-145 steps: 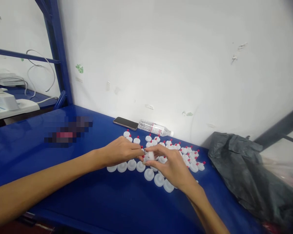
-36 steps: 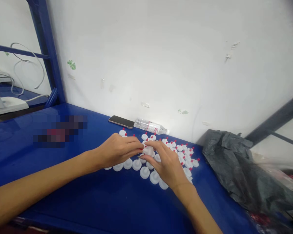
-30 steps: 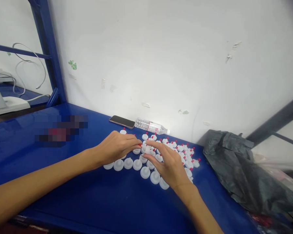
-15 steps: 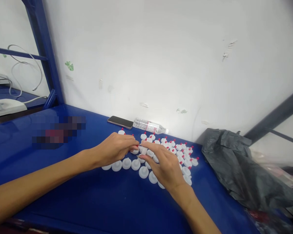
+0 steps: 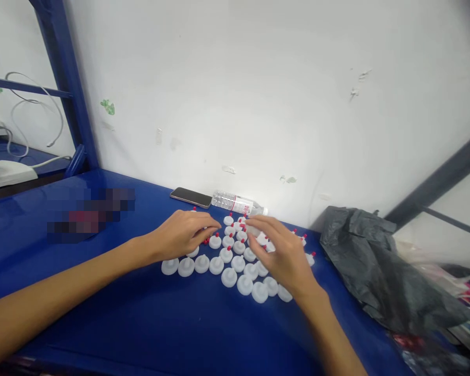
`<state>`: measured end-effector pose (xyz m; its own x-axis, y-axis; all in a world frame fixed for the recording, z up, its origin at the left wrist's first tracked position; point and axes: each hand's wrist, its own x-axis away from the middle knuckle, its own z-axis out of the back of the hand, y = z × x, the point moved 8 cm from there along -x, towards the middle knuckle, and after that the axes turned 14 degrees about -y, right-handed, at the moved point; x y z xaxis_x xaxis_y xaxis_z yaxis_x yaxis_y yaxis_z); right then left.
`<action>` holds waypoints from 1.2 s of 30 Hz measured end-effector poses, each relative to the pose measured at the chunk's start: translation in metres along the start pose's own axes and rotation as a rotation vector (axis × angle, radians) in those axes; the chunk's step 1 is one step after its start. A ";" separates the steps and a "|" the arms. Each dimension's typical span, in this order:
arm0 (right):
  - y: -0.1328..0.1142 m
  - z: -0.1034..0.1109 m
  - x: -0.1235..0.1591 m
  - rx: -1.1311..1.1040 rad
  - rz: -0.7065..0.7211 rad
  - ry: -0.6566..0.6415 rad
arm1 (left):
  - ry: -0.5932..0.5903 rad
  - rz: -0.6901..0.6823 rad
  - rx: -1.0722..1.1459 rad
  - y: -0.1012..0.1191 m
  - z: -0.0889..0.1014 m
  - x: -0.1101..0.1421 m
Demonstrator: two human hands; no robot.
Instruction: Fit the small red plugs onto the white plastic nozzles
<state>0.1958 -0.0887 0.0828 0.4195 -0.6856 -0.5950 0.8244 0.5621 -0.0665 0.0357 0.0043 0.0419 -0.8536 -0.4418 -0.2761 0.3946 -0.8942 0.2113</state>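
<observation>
My right hand (image 5: 278, 248) is closed in a pinch on a white spout cap with a red tip (image 5: 252, 230), held tilted above the group with its tip pointing left. My left hand (image 5: 182, 236) is to the left, thumb and fingers drawn together, with nothing visible between the fingertips. Just under it a few small red tips (image 5: 206, 241) show, partly hidden by the hand. Red-tipped white spout caps (image 5: 215, 241) stand upright between and behind the hands. Nearer me are several white spout caps without red tips (image 5: 229, 278). My right hand hides part of the group.
Behind the caps, a black phone (image 5: 191, 197) and a clear water bottle (image 5: 235, 202) lie along the wall. A dark plastic bag (image 5: 360, 261) is heaped at the right of the blue table (image 5: 160, 318). A blue metal post (image 5: 68, 83) rises at the left.
My hands have separated. The right moved right and up with the spout cap, whose red tip now shows; the left moved slightly left. More bare spout caps have come into view.
</observation>
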 end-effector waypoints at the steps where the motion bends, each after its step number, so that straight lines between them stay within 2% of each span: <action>1: 0.010 0.008 0.002 -0.001 -0.058 0.015 | -0.011 0.029 -0.023 -0.007 -0.002 0.000; 4: 0.043 0.022 0.009 -0.011 -0.251 -0.017 | -0.042 0.090 -0.072 -0.024 -0.006 0.000; 8: 0.072 0.016 0.017 -0.133 -0.421 -0.213 | -0.131 0.125 -0.100 -0.039 -0.017 0.000; 12: 0.081 0.006 0.025 -0.201 -0.529 -0.437 | -0.202 0.178 -0.092 -0.049 -0.026 0.000; 16: 0.083 -0.005 0.041 -0.405 -0.601 -0.682 | -0.259 0.212 -0.076 -0.053 -0.028 0.000; 19: 0.089 -0.008 0.055 -0.477 -0.669 -0.797 | -0.276 0.203 -0.055 -0.053 -0.029 -0.001; 28: 0.101 -0.025 0.069 -0.473 -0.784 -0.905 | -0.274 0.188 -0.036 -0.050 -0.031 -0.002; 32: 0.099 -0.029 0.069 -0.494 -0.758 -0.927 | -0.288 0.177 -0.010 -0.050 -0.032 -0.001; 36: 0.097 -0.023 0.059 -0.396 -0.696 -0.863 | -0.296 0.170 -0.005 -0.052 -0.035 -0.001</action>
<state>0.2914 -0.0637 0.0230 0.1692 -0.9022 0.3968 0.8656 -0.0565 -0.4976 0.0281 0.0491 -0.0017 -0.8366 -0.5457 0.0472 0.5411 -0.8100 0.2261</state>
